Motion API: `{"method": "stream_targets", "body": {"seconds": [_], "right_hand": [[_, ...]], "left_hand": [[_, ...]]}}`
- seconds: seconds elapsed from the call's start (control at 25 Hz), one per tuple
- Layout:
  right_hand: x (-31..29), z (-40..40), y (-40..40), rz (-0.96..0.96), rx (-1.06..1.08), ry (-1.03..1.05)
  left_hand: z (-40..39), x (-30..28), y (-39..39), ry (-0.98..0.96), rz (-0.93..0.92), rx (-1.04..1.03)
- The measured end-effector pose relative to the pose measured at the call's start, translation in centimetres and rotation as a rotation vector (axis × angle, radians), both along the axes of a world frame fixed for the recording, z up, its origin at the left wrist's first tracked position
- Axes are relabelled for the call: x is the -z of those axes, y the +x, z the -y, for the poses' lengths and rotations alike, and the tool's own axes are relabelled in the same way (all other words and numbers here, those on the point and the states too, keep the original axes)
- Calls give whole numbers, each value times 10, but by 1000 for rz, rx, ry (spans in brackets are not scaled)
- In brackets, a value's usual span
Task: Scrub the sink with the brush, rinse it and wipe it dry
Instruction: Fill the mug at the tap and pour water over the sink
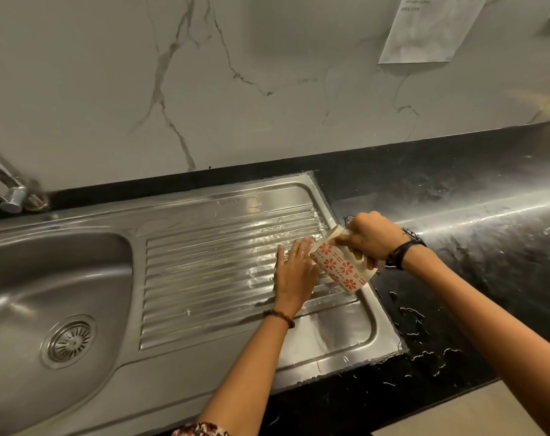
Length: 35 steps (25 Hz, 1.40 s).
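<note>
The steel sink has its bowl at the left, with a round drain strainer in it. Its ribbed drainboard is wet. My right hand grips the handle of a white mug with red flower print, tilted mouth-down toward the left over the drainboard's right part. My left hand lies flat on the wet ribs, fingers together and touching the mug's mouth. No brush is in view.
A chrome tap stands at the back left. The black counter to the right carries water drops and streaks. A marble-look wall rises behind, with a paper sheet stuck at the top right.
</note>
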State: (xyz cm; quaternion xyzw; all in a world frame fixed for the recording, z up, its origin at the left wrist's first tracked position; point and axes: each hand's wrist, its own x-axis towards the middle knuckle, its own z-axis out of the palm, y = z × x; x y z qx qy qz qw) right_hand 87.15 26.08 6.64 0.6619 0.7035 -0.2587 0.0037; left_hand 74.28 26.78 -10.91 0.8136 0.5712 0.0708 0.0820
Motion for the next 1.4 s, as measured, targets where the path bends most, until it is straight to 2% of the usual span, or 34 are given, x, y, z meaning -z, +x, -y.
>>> {"method": "stream_targets", "body": {"seconds": [0.24, 0.52, 0.8, 1.08, 1.24, 1.4], "right_hand": [[4, -5, 4, -19, -3, -2], [2, -38, -7, 16, -45, -7], [1, -80, -44, 179, -158, 5], [-11, -93, -117, 410, -523, 126], [-14, -82, -160, 427, -700, 171], [-29, -70, -160, 314, -646, 266]], "left_hand": [[13, 8, -36, 71, 111, -339], [-10, 5, -36, 22, 18, -83], [-40, -6, -32, -33, 129, -140], [-20, 9, -95, -58, 180, -401], [-4, 11, -149, -23, 159, -579], [6, 8, -193, 9, 178, -834]]}}
